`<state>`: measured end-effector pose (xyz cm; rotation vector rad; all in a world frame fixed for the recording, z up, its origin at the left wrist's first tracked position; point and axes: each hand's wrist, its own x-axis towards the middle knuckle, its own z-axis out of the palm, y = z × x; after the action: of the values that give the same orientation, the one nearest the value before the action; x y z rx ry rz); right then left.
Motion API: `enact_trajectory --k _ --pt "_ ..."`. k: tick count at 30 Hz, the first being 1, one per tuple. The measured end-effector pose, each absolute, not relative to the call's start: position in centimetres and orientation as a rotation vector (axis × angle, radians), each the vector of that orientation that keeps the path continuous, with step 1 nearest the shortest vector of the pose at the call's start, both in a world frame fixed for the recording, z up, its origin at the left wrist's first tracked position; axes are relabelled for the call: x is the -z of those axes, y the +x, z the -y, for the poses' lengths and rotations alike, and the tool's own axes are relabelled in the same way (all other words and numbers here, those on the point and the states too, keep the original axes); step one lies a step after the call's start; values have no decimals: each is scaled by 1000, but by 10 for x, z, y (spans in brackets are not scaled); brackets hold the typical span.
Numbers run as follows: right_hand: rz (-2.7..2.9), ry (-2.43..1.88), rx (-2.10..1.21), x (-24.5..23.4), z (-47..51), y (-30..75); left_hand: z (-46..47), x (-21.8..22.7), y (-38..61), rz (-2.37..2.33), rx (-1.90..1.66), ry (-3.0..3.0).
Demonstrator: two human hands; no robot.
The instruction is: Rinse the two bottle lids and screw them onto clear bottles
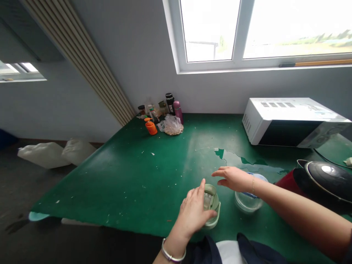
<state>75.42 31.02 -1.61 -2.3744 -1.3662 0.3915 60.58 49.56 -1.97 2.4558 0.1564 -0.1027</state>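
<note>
My left hand [194,209] spans a light-green lidded container [216,201] with a carry handle, thumb over its near right side and fingers along its left. Part of its lid is hidden under that hand. My right hand [235,178] hovers just beyond and to the right, fingers stretched out and holding nothing. Beneath my right wrist stands a clear round bowl [246,203] with a blue-edged lid [260,177] at its far side. The wrist covers part of both.
A white microwave [257,126] stands at the back right, with a red and black rice cooker [327,179] nearer. Water [233,157] lies on the green tabletop [132,176]. Several bottles, an orange pump bottle [150,127] and a plastic bag [172,124] sit at the far corner.
</note>
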Motion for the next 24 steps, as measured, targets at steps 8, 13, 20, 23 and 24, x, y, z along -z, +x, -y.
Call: enact_trajectory --k 8,13,20,23,24 --pt "740 -2852 -414 75 -204 764 -412 20 614 259 370 2126" --pt "697 -2908 -297 89 -210 758 -345 150 657 -187 464 2118" --pt "733 -2975 -189 84 -211 760 -336 222 711 43 -195 2222" --pt "847 -2972 -195 81 -204 767 -339 221 714 89 -235 2216" --pt "900 -2963 -198 80 -202 770 -338 220 714 85 -250 2218"
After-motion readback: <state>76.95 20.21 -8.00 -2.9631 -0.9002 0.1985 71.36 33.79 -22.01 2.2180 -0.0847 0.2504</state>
